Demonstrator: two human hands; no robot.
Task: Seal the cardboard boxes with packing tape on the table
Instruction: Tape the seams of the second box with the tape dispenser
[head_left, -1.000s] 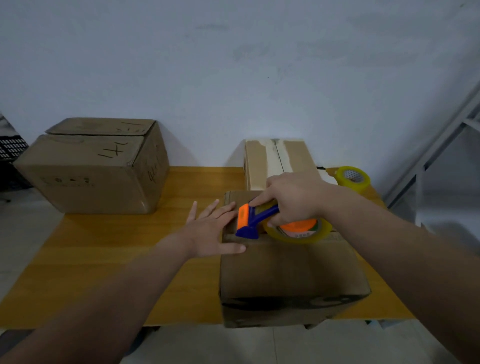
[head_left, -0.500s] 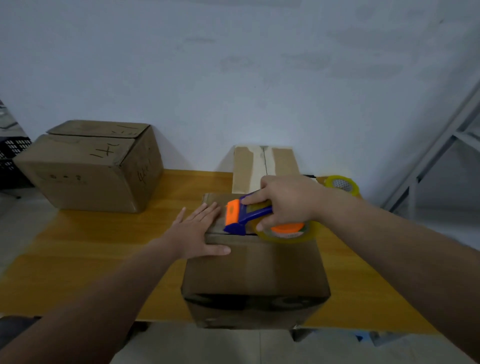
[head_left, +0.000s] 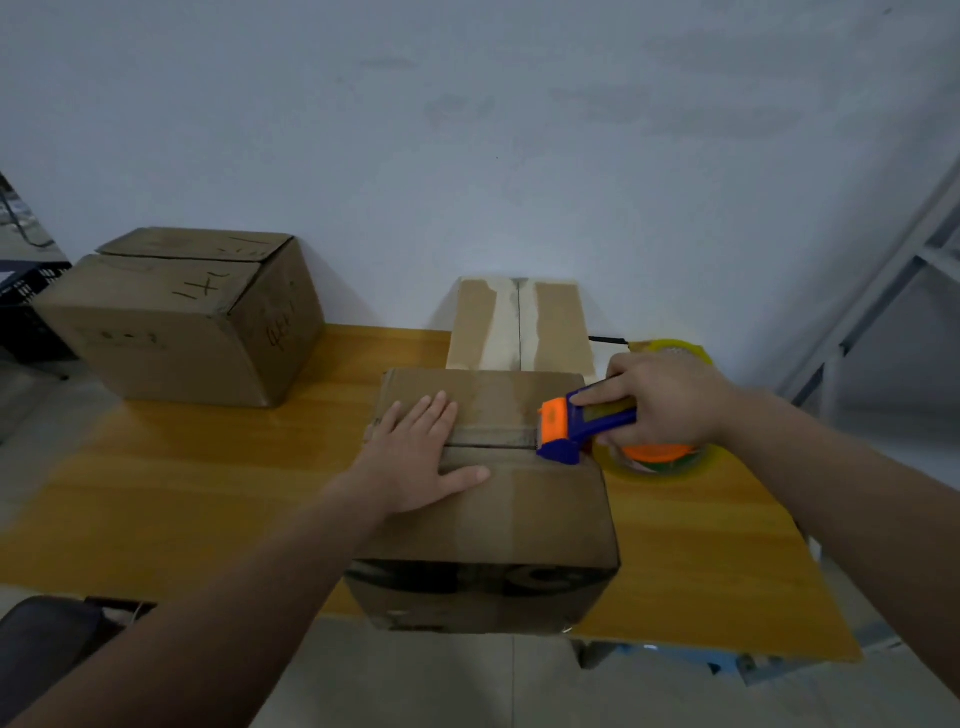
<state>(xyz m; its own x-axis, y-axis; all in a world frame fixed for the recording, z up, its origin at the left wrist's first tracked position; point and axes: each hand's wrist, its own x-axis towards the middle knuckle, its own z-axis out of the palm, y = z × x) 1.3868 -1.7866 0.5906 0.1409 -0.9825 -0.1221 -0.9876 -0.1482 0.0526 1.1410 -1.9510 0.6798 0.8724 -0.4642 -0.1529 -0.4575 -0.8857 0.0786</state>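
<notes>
A cardboard box (head_left: 519, 519) stands at the table's near edge, flaps closed, with a seam running left to right across its top. My left hand (head_left: 421, 457) lies flat with straight fingers on the left part of the top, over the seam. My right hand (head_left: 665, 400) grips a blue and orange tape dispenser (head_left: 576, 426) carrying a yellowish tape roll (head_left: 654, 460). The dispenser's orange head sits on the seam near the box's right edge, and a strip of tape stretches along the seam from it toward my left hand.
A second box (head_left: 519, 327) with pale tape marks stands right behind the near one. A larger box (head_left: 176, 322) sits at the table's back left. A spare yellow tape roll (head_left: 675, 348) lies behind my right hand. A metal shelf frame (head_left: 883, 291) rises at right. The wooden table (head_left: 208, 493) is between.
My right hand has drawn the dispenser to the right along the seam, from beside my left hand to the box's right edge. My left hand stays pressed on the box top.
</notes>
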